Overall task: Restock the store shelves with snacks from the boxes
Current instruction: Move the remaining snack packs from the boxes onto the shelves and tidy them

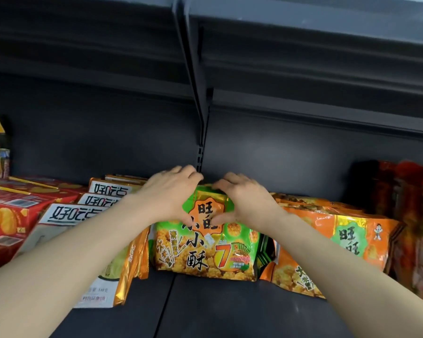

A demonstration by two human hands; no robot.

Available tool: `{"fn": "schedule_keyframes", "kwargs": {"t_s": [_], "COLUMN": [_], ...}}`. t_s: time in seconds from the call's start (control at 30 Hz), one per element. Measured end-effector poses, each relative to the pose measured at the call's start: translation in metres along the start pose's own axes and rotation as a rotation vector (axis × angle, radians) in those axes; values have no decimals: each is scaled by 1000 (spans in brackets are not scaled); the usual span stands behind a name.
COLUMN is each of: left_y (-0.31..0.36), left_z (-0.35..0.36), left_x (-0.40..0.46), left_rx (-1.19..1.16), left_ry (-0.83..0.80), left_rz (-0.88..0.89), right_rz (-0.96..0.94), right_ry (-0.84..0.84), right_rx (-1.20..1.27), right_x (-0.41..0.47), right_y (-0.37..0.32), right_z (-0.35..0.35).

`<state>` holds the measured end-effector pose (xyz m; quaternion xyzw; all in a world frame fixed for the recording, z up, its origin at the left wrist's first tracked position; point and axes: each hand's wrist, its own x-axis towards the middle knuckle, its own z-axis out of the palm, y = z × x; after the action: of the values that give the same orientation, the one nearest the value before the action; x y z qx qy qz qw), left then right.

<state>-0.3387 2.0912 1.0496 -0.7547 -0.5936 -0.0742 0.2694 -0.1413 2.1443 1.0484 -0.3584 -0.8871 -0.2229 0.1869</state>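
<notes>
A green snack bag (205, 250) with orange and yellow print stands on the dark shelf (205, 311), leaning back. My left hand (167, 191) grips its top left corner, thumb on the front and fingers over the top edge. My right hand (242, 198) grips the top right corner the same way. More green bags seem stacked behind it, mostly hidden. An orange snack bag (340, 242) of the same brand lies just to the right, touching it.
White snack boxes with black lettering (76, 213) stand left of the green bag. Red biscuit boxes (12, 215) fill the far left. Red packets (410, 215) stand at the far right. The shelf's dark back panel (108, 132) and an upper shelf (303, 57) rise behind.
</notes>
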Motion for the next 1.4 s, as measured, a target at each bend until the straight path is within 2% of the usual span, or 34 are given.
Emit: {"fn": "schedule_keyframes", "kwargs": {"t_s": [0.13, 0.23, 0.3, 0.47, 0.63, 0.83, 0.93, 1.03, 1.07, 1.13, 1.2, 1.27, 1.33, 1.4], "left_y": [4, 4, 3, 25, 57, 57, 58, 72, 78, 87, 88, 85, 83, 83], "left_z": [11, 7, 5, 22, 51, 58, 52, 43, 41, 40, 42, 46, 49, 50], "left_x": [-17, -17, -18, -45, -51, -40, -44, -40, -37, -28, -24, -26, -34, -41], "left_rx": [-16, -87, -95, 56, 167, 226, 207, 158, 137, 128, 127, 108, 95, 91], "left_ry": [-35, -49, -41, 91, 67, 1, -11, 31, 41, 40, 27, 43, 83, 97], "left_rz": [19, -10, -20, -39, -34, -100, -89, -45, -44, -57, -76, -82, -62, -43], "right_rz": [101, 148, 132, 18, -42, -32, -108, -7, 55, 106, 76, 31, -133, -319], "right_ry": [-99, -126, -48, 296, 215, 152, 295, 532, 547, 454, 356, 392, 477, 434], "right_rx": [152, 155, 66, -285, -396, -300, -233, -278, -285, -275, -270, -274, -260, -277], "right_x": [-12, -13, -17, -56, -80, -66, -79, -99, -104, -110, -114, -119, -128, -139], "right_y": [-9, -13, -14, -17, -8, -4, 7, 41, 54, 73, 79, 74, 64, 56], "right_z": [13, 12, 12, 28, 60, 74, 52, 17, 12, 12, 17, 19, 19, 29]}}
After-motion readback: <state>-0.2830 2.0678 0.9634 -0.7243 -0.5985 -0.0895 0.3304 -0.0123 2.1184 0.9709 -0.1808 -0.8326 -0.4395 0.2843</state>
